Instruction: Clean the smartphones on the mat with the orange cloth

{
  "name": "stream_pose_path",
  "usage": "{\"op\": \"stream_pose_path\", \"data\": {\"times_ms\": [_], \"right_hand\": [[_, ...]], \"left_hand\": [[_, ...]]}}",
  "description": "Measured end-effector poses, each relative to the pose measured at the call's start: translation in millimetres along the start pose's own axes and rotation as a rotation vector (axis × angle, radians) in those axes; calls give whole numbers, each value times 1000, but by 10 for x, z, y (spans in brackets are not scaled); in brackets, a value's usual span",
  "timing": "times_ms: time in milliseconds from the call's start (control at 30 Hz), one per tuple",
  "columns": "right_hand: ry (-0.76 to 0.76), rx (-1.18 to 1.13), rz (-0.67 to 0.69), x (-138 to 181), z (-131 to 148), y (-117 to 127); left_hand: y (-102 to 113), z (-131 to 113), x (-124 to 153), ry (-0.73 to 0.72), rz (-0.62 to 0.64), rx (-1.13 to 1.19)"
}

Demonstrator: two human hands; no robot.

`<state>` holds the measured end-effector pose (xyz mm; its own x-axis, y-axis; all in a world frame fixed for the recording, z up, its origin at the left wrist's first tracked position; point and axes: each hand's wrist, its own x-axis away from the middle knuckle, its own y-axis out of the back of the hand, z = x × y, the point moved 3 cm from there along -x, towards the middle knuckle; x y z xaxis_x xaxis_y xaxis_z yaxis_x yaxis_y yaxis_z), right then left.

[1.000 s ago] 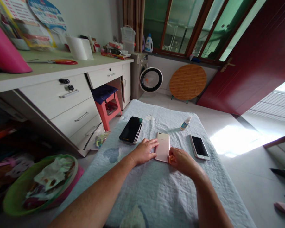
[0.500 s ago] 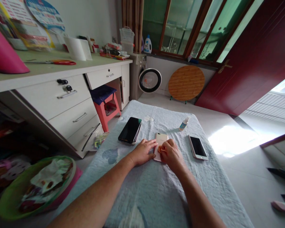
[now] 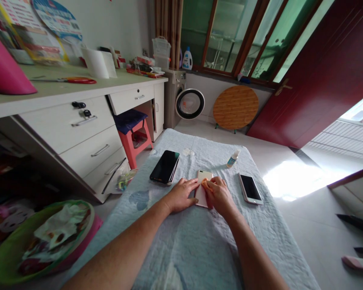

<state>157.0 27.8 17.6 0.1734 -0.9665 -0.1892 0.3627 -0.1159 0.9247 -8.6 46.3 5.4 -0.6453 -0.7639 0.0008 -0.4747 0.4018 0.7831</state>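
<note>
A pale pink smartphone (image 3: pixel 202 197) lies back side up on the cloth-covered table, its camera at the far end. Along its left edge rests my left hand (image 3: pixel 180 195), fingers stretched out and thumb apart, touching the phone from that side. My right hand (image 3: pixel 221 196) is closed on a small orange cloth (image 3: pixel 206 184), pressed to the phone's back. Left of the hands lies a black-screened phone (image 3: pixel 165 166) on top of another flat device. A white-framed phone (image 3: pixel 250 188) lies screen up at the right. Behind it stands a small spray bottle (image 3: pixel 232 158).
A light blue quilted cloth (image 3: pixel 196 245) covers the table. At the left are a white desk (image 3: pixel 87 141), a pink stool (image 3: pixel 136 137) and a green basket (image 3: pixel 6 253) of crumpled items. Farther back stand a washing machine (image 3: pixel 171 98) with its door open and a round wooden tabletop (image 3: pixel 236 106).
My right hand has slid the orange cloth slightly up the phone's back, toward the camera end. The left hand stays at the phone's edge. The whole view has shifted slightly.
</note>
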Motion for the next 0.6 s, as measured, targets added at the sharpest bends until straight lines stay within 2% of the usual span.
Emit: {"op": "stream_pose_path", "data": {"times_ms": [233, 400, 600], "right_hand": [[-66, 105, -1, -244, -111, -83], [-100, 194, 50, -510, -146, -141], [-163, 227, 107, -758, -172, -191]], "left_hand": [[21, -33, 6, 5, 2, 0], [33, -75, 11, -71, -49, 5], [7, -59, 14, -66, -88, -48]]}}
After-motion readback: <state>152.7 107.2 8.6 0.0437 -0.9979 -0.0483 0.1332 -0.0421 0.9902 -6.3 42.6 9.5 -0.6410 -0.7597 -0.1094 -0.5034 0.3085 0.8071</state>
